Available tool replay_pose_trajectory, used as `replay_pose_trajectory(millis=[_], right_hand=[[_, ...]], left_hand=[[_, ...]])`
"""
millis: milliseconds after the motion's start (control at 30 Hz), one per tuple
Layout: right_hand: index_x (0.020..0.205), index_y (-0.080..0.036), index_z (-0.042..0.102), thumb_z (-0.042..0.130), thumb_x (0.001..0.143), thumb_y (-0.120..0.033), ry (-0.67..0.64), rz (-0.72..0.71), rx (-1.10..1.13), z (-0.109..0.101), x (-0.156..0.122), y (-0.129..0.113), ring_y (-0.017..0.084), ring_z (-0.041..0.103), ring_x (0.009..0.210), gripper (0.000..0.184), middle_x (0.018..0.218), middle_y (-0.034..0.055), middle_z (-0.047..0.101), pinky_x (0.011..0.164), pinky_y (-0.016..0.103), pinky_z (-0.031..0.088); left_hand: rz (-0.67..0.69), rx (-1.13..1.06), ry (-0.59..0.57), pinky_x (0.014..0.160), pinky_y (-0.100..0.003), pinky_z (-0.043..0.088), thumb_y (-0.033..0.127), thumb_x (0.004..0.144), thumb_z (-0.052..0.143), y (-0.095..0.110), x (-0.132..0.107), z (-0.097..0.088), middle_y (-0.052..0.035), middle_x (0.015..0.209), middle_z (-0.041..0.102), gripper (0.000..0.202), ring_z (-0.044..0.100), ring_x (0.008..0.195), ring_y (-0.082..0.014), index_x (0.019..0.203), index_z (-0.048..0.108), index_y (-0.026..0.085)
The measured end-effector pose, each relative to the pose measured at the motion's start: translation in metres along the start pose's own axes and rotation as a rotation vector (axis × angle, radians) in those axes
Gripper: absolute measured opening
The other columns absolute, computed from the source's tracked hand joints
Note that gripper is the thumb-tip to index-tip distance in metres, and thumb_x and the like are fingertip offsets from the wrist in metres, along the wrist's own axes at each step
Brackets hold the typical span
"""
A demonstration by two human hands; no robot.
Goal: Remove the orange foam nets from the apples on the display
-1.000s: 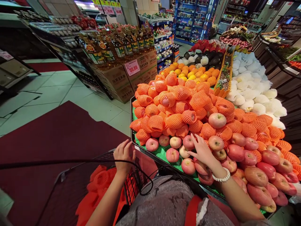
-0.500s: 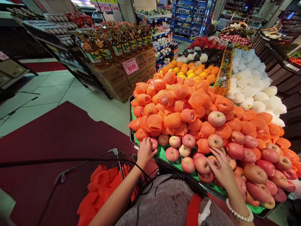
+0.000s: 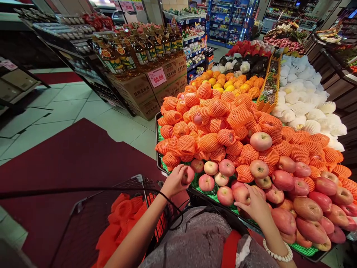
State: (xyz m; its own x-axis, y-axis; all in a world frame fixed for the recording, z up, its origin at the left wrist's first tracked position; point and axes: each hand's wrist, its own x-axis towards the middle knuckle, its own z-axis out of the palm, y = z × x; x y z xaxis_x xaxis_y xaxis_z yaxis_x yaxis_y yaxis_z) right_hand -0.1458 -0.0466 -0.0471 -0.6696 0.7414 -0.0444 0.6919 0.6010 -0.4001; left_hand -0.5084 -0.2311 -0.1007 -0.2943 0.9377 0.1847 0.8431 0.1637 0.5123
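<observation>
My left hand (image 3: 175, 181) is closed round a pink apple (image 3: 189, 175) at the left front corner of the fruit display; its fingers hide part of the fruit. My right hand (image 3: 255, 204) grips another apple (image 3: 241, 194) near the front edge, thumb on its near side and fingers over its far side. Between the hands several bare apples (image 3: 206, 182) lie on the green mesh liner (image 3: 213, 190). Behind them is a heap of apples in orange foam nets (image 3: 209, 142). More bare red apples (image 3: 309, 208) are piled to the right of my right hand.
A shopping basket (image 3: 75, 208) with red-orange foam nets (image 3: 125, 212) stands at lower left. A dark cable (image 3: 111, 189) crosses in front of my left arm. White-netted fruit (image 3: 301, 108) lies at the back right. Oil bottles (image 3: 139, 54) stand on cartons (image 3: 134, 93) at the back left.
My left hand has drawn its apple slightly right and into clearer view. My right hand has come left and down from beside the apples and closed on one. The view has shifted slightly.
</observation>
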Motion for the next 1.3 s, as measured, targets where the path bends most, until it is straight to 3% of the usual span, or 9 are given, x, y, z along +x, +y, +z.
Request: replay_pose_trajectory(millis=[200,467,633,767,833,967,1033,1133,1300], right_hand=[[0.143,-0.023,0.053,0.079,0.08,-0.055,-0.006,0.001,-0.043,0.002,0.003,0.001,0.04,0.066,0.122,0.076,0.134,0.0167,0.069,0.101,0.053,0.053],[0.141,-0.017,0.046,0.086,0.072,-0.051,0.056,0.043,-0.117,0.011,-0.002,0.0,0.045,0.064,0.124,0.087,0.136,0.023,0.065,0.1,0.055,0.053],[0.139,-0.019,0.043,0.082,0.075,-0.044,0.094,0.036,-0.088,0.013,-0.005,-0.001,0.043,0.063,0.127,0.078,0.138,0.0213,0.064,0.104,0.056,0.051],[0.146,-0.019,0.038,0.083,0.076,-0.047,0.086,0.042,-0.07,0.017,-0.008,0.004,0.044,0.059,0.131,0.088,0.142,0.0215,0.061,0.106,0.057,0.051],[0.151,-0.019,0.033,0.084,0.076,-0.05,0.085,0.035,-0.062,0.02,-0.01,0.005,0.045,0.058,0.132,0.095,0.142,0.0214,0.06,0.107,0.058,0.05],[0.156,-0.019,0.029,0.083,0.079,-0.051,0.095,0.031,-0.057,0.024,-0.012,0.003,0.045,0.058,0.129,0.099,0.138,0.0202,0.061,0.108,0.06,0.048],[0.156,-0.018,0.03,0.083,0.079,-0.05,0.095,0.041,-0.058,0.025,-0.013,0.001,0.045,0.057,0.13,0.099,0.137,0.0203,0.061,0.108,0.059,0.048],[0.153,-0.015,0.034,0.082,0.079,-0.049,0.095,0.04,-0.066,0.024,-0.012,-0.002,0.045,0.056,0.131,0.094,0.137,0.021,0.06,0.109,0.058,0.048],[0.138,-0.016,0.045,0.078,0.077,-0.042,0.123,0.049,-0.085,0.019,-0.008,-0.006,0.043,0.061,0.122,0.073,0.133,0.0206,0.063,0.1,0.055,0.051]], left_hand=[[0.083,-0.162,-0.176,0.106,-0.048,0.055,0.022,0.073,0.082,0.015,0.001,0.005,-0.0177,0.144,0.055,0.087,0.059,0.129,-0.0348,0.151,0.045,0.023],[0.014,-0.177,-0.142,0.112,-0.054,0.051,0.034,0.074,0.092,0.007,-0.005,0.021,-0.0182,0.149,0.051,0.1,0.055,0.135,-0.0373,0.159,0.041,0.027],[-0.013,-0.059,-0.094,0.114,-0.057,0.05,0.054,0.076,0.089,0.007,-0.013,0.027,-0.023,0.152,0.049,0.105,0.05,0.141,-0.0411,0.16,0.036,0.018],[-0.018,-0.041,-0.04,0.116,-0.058,0.047,0.07,0.073,0.085,0.012,-0.013,0.027,-0.0255,0.151,0.05,0.114,0.051,0.14,-0.0425,0.158,0.034,0.014],[-0.021,-0.057,-0.035,0.115,-0.055,0.049,0.064,0.076,0.085,0.015,-0.011,0.025,-0.0239,0.149,0.052,0.105,0.054,0.138,-0.0402,0.155,0.036,0.014],[-0.023,-0.037,-0.078,0.105,-0.045,0.056,0.036,0.08,0.083,0.014,-0.009,0.015,-0.0183,0.142,0.058,0.078,0.06,0.129,-0.0346,0.146,0.046,0.017],[-0.087,0.038,-0.022,0.105,-0.045,0.056,0.027,0.078,0.082,0.007,-0.008,0.007,-0.0182,0.144,0.057,0.077,0.06,0.129,-0.0347,0.146,0.048,0.015],[-0.19,0.2,0.044,0.104,-0.048,0.056,0.022,0.081,0.079,-0.006,-0.003,-0.001,-0.0189,0.145,0.058,0.075,0.058,0.128,-0.0375,0.149,0.048,0.012],[-0.095,0.338,-0.015,0.113,-0.054,0.049,0.021,0.085,0.077,-0.005,0.012,0.002,-0.0165,0.144,0.062,0.061,0.053,0.13,-0.0399,0.141,0.057,0.013]])
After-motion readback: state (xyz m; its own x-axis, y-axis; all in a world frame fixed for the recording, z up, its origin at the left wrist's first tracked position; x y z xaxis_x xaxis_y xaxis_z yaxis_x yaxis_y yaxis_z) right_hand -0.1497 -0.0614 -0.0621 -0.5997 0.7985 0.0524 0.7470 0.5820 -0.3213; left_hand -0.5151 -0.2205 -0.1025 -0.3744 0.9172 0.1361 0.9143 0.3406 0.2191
